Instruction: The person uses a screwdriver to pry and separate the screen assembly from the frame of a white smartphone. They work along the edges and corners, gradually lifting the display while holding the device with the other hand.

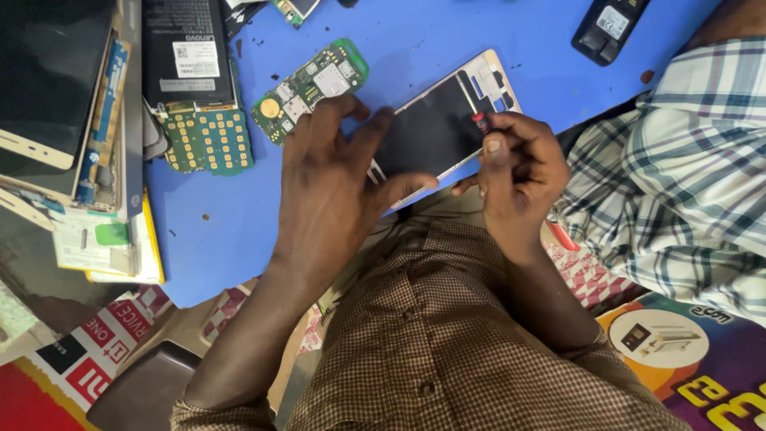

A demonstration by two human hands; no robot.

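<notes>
The left hand (331,179) covers the near left part of the phone frame (447,120); what lies under its palm and fingers cannot be told. The tool (480,122) shows only a red-and-black tip above the right hand (515,172) fingers; the rest is hidden in the grip. Beyond the left fingertips, a green circuit board (311,84) has components too small to identify. The dark phone (610,28) is cut off by the top edge.
</notes>
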